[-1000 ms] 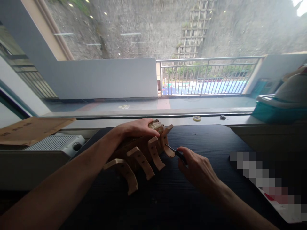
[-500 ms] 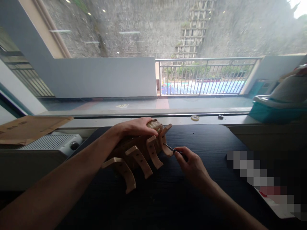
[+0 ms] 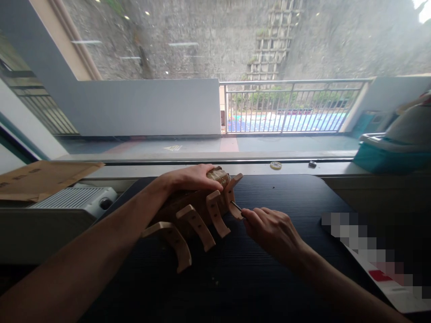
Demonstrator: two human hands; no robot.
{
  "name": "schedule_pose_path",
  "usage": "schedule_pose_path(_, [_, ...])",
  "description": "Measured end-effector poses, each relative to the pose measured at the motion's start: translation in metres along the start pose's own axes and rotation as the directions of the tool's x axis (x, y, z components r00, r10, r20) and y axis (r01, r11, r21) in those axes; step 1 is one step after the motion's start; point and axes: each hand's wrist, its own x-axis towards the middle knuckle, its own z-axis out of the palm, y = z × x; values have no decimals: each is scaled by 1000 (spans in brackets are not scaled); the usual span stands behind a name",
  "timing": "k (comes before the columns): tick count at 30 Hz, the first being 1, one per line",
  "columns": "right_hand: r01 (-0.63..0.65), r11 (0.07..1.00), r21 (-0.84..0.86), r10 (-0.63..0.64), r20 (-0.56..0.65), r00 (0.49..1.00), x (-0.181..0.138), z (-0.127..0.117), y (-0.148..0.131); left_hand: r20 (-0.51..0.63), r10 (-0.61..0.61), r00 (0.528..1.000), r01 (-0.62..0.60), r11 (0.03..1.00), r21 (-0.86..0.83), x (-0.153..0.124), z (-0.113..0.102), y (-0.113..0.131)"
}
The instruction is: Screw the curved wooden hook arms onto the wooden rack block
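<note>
The near part of the dark table (image 3: 235,278) is bare, with open room between the two forearms, and at the right near corner a white sheet (image 3: 397,291) with a red mark lies over the edge; its writing is blurred and cannot be read. The right hand (image 3: 272,231) rests on the table right of the middle, its grip pressed together around a small screwdriver (image 3: 236,207), of which only the thin metal shaft shows; the tip touches the farthest peg. The wooden coat rack (image 3: 198,211) lies just left of the table's middle, tilted on its side, made of a brown bark-edged board with four pale curved pegs in a row, each with small dark holes. The left hand (image 3: 190,179) lies over the far top of the board, fingers curled down on it and pinching it steady. Left of the table stand a white ribbed heater (image 3: 74,202) and a flat cardboard (image 3: 43,177) with faint print, not readable. On the sill beyond the far edge lie a roll of tape (image 3: 275,165) and, at the right, a teal box (image 3: 390,157). Outside are a metal railing (image 3: 289,105) and a stone wall.
</note>
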Motion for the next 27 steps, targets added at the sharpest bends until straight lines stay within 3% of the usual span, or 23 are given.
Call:
schedule_pose_path(3, [-246, 933, 262, 259, -19, 966, -4, 10, -9, -1, 6, 1000, -6, 1000, 14, -1, 0, 1])
schedule_pose_path(6, [-524, 675, 519, 552, 114, 826, -8, 14, -14, -13, -1, 1000, 2, 1000, 15, -2, 0, 3])
schedule_pose_path(8, [-602, 546, 583, 622, 200, 757, -9, 13, -14, -18, -7, 1000, 7, 1000, 8, -3, 1, 3])
schedule_pose_path(10, [-616, 580, 533, 598, 236, 766, -9, 8, -12, -19, -12, 1000, 12, 1000, -1, -3, 2, 3])
schedule_pose_path(12, [-545, 750, 375, 503, 210, 838, -8, 2, -9, -19, -18, 1000, 18, 1000, -6, -2, 2, 3])
schedule_pose_path(15, [-244, 969, 46, 237, 119, 964, -7, -6, -3, -5, -14, 1000, 14, 1000, -3, 1, 1, 1])
schedule_pose_path(17, [-74, 992, -99, 84, 102, 991, -5, -7, 0, 0, -15, 1000, 15, 1000, -2, 3, 1, -1])
schedule_pose_path(19, [-28, 992, -123, 41, 104, 994, -4, -6, 1, -4, -23, 1000, 23, 1000, -2, 4, 1, -3])
schedule_pose_path(21, [-104, 994, -25, 106, 105, 989, -4, -2, 0, -12, -26, 1000, 26, 1000, 3, 4, 1, -4])
schedule_pose_path(23, [-260, 951, 170, 246, 100, 964, -5, 3, -4, -14, -15, 1000, 15, 1000, 4, 3, 0, -5])
schedule_pose_path(27, [-592, 630, 502, 577, 208, 790, -7, 11, -15, 1, 23, 1000, -23, 1000, -3, 2, 0, -4])
